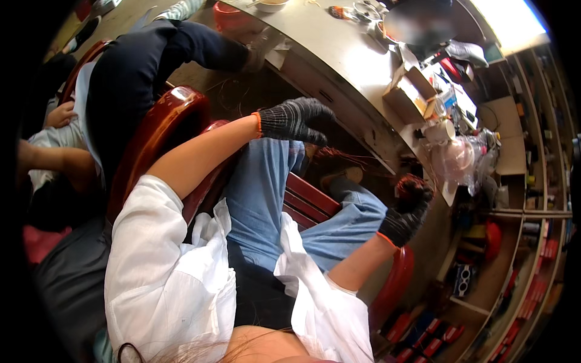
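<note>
Both hands wear dark grey knitted gloves with orange cuffs. My left hand [295,121] is held out above my left knee, fingers stretched and thumb apart, with nothing visible in it. My right hand [409,212] is raised beyond my right knee, its fingers closed around a bundle of thin reddish wire [411,183]. More loose reddish wire strands [342,156] lie low between my knees, below the table edge. Part of the held bundle is hidden by the glove.
A long table [339,42] runs ahead, with an open cardboard box [407,91] and plastic bags [463,158] at its right end. Shelves [514,242] stand at right. A red wooden chair arm [160,130] is at my left, where another person [133,78] sits. A red bucket [230,17] is farther off.
</note>
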Demonstrator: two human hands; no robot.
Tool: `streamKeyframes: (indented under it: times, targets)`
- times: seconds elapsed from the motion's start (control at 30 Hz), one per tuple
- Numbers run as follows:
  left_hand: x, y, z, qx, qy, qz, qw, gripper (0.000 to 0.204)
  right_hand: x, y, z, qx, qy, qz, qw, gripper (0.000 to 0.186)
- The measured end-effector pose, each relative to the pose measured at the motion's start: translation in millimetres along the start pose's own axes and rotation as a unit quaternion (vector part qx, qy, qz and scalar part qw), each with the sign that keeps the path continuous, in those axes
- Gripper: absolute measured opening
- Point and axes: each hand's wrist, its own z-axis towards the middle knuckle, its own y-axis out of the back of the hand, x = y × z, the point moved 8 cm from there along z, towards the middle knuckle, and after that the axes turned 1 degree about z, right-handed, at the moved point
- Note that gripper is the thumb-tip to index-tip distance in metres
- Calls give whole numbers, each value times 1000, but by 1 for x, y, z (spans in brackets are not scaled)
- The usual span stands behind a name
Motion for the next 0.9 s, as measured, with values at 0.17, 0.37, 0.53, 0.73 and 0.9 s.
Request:
streamKeyframes:
  times: [0.17,0.37,0.53,0.73,0.9]
  targets:
    - [45,-45,-27,138,33,99,985,45,5,-18,3,-14,-171,174,970,25]
    - [39,-17,-12,57,106,118,986,24,33,-12,47,43,-158,188,968,22]
    - [60,16,-14,40,190,48,980,22,66,27,79,-3,-100,171,980,23]
    - [59,45,6,49,99,105,988,22,96,39,110,43,-66,170,982,17]
    - [78,75,4,-9,121,92,988,22,104,78,123,51,-139,164,975,17]
